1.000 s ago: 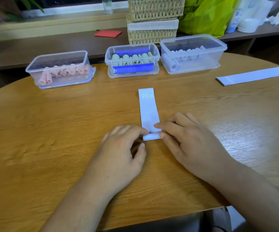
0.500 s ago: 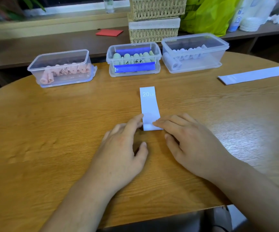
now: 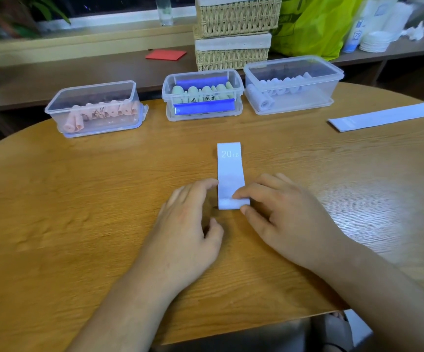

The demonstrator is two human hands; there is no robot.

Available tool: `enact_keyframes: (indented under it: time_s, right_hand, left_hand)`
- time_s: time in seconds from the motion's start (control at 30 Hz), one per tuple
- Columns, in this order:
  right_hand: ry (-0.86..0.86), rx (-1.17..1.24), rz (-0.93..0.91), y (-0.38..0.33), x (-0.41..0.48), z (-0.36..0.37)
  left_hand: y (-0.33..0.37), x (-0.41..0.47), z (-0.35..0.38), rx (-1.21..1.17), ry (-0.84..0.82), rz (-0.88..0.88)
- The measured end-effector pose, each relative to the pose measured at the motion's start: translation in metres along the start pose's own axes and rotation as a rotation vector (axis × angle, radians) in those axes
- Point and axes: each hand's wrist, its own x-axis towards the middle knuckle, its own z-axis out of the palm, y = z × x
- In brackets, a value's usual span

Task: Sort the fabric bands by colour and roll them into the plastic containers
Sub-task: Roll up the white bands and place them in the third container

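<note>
A pale lilac band [image 3: 230,171] marked "20 LB" lies lengthwise at the middle of the wooden table [image 3: 78,199], its near end turned over into a small roll. My right hand [image 3: 287,219] pinches that rolled end between forefinger and thumb. My left hand [image 3: 188,224] rests on the table with its fingertips against the band's left edge. At the back stand three clear containers: one with pink rolls [image 3: 53,107], one with green rolls and blue clips [image 3: 240,85], and one with pale rolls [image 3: 307,97]. A second pale band [image 3: 388,119] lies flat at the right.
Behind the table runs a low shelf with two stacked wicker baskets [image 3: 233,34], a yellow-green bag [image 3: 315,26], a red card [image 3: 166,54] and a stack of white dishes [image 3: 374,43]. The table's near edge curves just below my forearms.
The flat part of the band has become shorter as its near end was turned over. My left forefinger reached forward along the band's edge, and my right fingers now pinch the roll.
</note>
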Motion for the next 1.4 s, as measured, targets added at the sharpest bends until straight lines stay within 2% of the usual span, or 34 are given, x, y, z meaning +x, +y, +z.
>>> enact_keyframes:
  time_s: [0.37,0.6,0.73,0.93,1.17,1.4]
  right_hand:
    - [0.013,0.051,0.014,-0.001,-0.007,0.0]
    - [0.021,0.022,0.02,-0.001,-0.007,0.0]
    - [0.052,0.097,0.009,-0.003,-0.008,-0.004]
    - [-0.021,0.05,0.024,-0.001,-0.003,0.0]
    - [0.008,0.003,0.044,0.005,0.012,0.004]
    - [-0.028,0.101,0.012,0.003,-0.004,-0.006]
  left_hand:
    - [0.002,-0.001,-0.002,-0.035,-0.017,0.12]
    - [-0.001,0.002,0.002,0.014,-0.014,0.113]
    - [-0.002,0.003,0.003,0.043,-0.008,0.108]
    - [-0.002,0.004,0.004,0.097,-0.039,0.066]
    - [0.001,0.004,0.002,0.045,-0.026,-0.003]
    - [0.001,0.003,-0.003,-0.014,-0.014,0.019]
